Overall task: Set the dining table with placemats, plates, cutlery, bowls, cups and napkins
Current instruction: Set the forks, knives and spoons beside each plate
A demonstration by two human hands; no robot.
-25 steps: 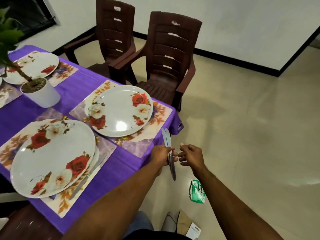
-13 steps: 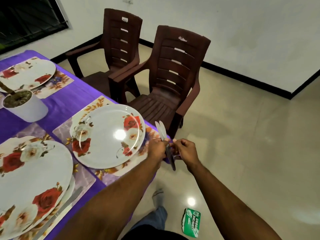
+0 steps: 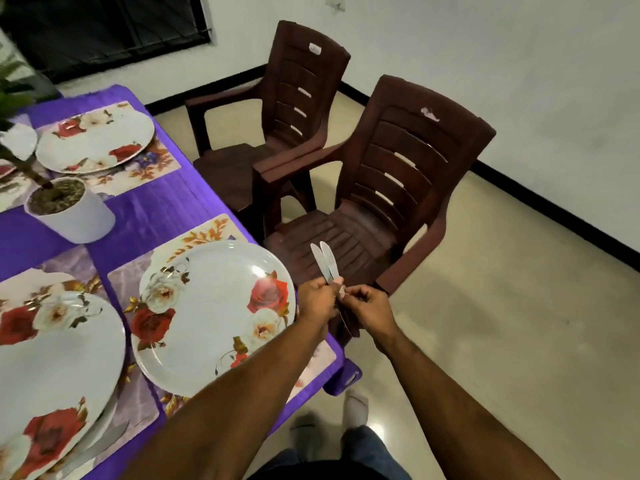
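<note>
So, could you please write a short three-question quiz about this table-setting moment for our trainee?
1. True or false: the left hand grips the knives with their blades pointing up.
2. Which item lies beside the nearest plate at bottom left? A) fork B) knife C) spoon
3. Fill in: the white pot stands on the ____ tablecloth.

Key:
1. True; the right hand pinches at the handles.
2. B
3. purple
</note>
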